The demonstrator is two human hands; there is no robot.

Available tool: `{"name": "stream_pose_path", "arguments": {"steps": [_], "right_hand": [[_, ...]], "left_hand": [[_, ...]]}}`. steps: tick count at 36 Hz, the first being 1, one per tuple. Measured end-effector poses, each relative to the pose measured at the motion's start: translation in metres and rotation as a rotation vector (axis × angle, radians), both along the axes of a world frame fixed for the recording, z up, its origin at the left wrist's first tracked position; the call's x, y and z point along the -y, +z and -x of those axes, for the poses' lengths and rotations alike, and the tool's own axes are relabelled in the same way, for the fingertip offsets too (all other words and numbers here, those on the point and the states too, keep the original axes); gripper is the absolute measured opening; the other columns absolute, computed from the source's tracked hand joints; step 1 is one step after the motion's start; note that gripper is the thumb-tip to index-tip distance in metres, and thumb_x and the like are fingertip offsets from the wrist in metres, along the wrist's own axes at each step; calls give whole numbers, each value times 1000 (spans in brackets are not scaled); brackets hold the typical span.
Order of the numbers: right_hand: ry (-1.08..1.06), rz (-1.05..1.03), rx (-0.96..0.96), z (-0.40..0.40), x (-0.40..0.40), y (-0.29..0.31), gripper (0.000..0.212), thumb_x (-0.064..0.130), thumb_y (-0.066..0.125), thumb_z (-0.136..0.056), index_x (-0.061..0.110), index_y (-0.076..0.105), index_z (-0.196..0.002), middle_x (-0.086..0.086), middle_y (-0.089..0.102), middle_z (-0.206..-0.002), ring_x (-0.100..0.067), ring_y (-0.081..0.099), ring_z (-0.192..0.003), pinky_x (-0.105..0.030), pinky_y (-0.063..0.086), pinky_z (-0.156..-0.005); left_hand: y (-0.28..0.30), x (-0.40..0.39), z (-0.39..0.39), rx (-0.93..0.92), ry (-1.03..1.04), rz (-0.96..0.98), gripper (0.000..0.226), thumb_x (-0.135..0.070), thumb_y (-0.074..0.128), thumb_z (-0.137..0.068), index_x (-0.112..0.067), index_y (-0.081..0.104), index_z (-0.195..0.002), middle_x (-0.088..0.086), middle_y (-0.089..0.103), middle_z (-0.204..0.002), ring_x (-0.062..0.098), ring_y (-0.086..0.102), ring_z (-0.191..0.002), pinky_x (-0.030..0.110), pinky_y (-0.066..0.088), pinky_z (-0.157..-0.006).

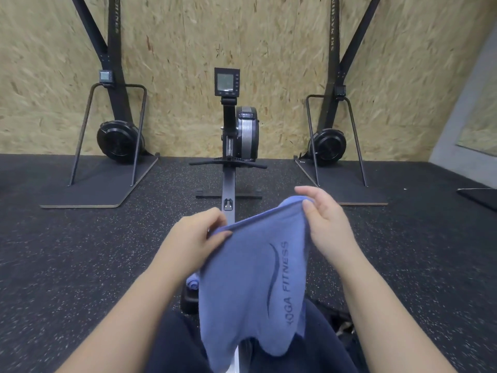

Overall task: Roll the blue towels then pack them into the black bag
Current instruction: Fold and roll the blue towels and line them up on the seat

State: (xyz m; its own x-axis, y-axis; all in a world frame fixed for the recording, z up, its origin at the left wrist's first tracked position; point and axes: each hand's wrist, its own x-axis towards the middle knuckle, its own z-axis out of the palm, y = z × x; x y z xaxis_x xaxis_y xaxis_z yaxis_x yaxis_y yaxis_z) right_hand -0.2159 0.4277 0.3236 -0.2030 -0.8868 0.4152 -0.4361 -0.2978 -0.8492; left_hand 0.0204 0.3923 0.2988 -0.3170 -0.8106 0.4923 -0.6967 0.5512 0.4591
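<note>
Between the two hands, just below centre, the fingers (215, 232) of the left hand (193, 238) pinch the top hem of a blue towel (255, 281) at about nine o'clock of the cloth, thumb on the near face. The right hand (322, 219) pinches the other top corner at about one o'clock, thumb and forefinger pressed on the fabric, the other fingers loosely curled. The towel hangs open and flat down over the lap, lettering facing the camera, so it looks not yet rolled. At seven o'clock from it, partly hidden behind its left edge, a roll (192, 282) of blue cloth lies low by the rower (236, 125) rail; it seems one towel is already rolled. No black bag can be made out, so I judge packing not begun, with rolling in its early or middle part.
</note>
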Motion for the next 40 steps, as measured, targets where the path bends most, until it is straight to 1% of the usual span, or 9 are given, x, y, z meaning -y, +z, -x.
{"name": "stream_pose_path", "arguments": {"steps": [3,7,11,15,17,20,26,34,40], "right_hand": [[-134,15,35,21,3,-1,28,13,40,-100,32,57,-112,16,64,-106,-4,59,-98,-23,43,-82],[-226,24,-70,43,3,-8,27,13,40,-100,30,56,-115,9,62,-114,-11,55,-105,-25,38,-82],[-255,-71,-275,50,0,-17,25,20,39,-102,26,56,-119,8,59,-104,-12,52,-94,-26,32,-72],[-293,-106,-323,55,1,-26,23,22,39,-102,26,57,-115,3,62,-98,-19,53,-88,-31,34,-69],[-323,-87,-328,56,3,-29,19,23,39,-101,27,56,-108,1,64,-94,-21,54,-84,-33,35,-67],[-362,-63,-322,55,7,-30,18,25,38,-101,27,55,-101,-3,62,-92,-22,54,-82,-35,38,-65],[-386,-22,-232,41,12,-27,20,22,34,-102,21,54,-105,-4,57,-99,-22,51,-88,-34,36,-71],[-332,33,-110,18,9,-29,18,21,28,-104,21,45,-99,0,54,-93,-19,49,-83,-34,32,-66],[-363,78,-137,13,13,-26,21,25,26,-104,21,46,-108,-3,54,-96,-25,48,-84,-35,29,-66]], "left_hand": [[2,6,-11,51,85,26,25,-27,71,-82,-30,48,-74,-14,53,-63,2,49,-64,15,30,-57],[-4,15,-31,92,213,131,26,-36,75,-79,-25,52,-74,-13,49,-56,17,48,-60,30,28,-68],[-7,17,-36,176,233,203,24,-54,61,-86,-31,54,-90,-15,59,-79,12,52,-73,30,21,-80],[-5,13,-29,134,251,231,7,-31,58,-94,-27,57,-100,-13,63,-80,0,41,-66,30,19,-78],[-5,13,-27,145,278,302,11,-15,64,-91,-24,64,-98,-10,67,-73,-3,38,-61,30,18,-71],[-4,17,-30,215,280,385,14,-20,60,-84,-21,71,-92,-8,72,-78,13,62,-63,30,13,-65],[4,15,-27,317,392,325,22,-7,60,-78,-28,59,-71,-8,58,-63,16,57,-61,31,9,-63],[10,12,-25,198,488,202,19,-20,44,-99,-24,62,-96,-6,60,-98,15,54,-94,33,18,-83],[9,15,-29,251,504,83,21,-20,46,-99,-22,62,-110,-4,51,-97,22,53,-103,36,28,-90]]}}
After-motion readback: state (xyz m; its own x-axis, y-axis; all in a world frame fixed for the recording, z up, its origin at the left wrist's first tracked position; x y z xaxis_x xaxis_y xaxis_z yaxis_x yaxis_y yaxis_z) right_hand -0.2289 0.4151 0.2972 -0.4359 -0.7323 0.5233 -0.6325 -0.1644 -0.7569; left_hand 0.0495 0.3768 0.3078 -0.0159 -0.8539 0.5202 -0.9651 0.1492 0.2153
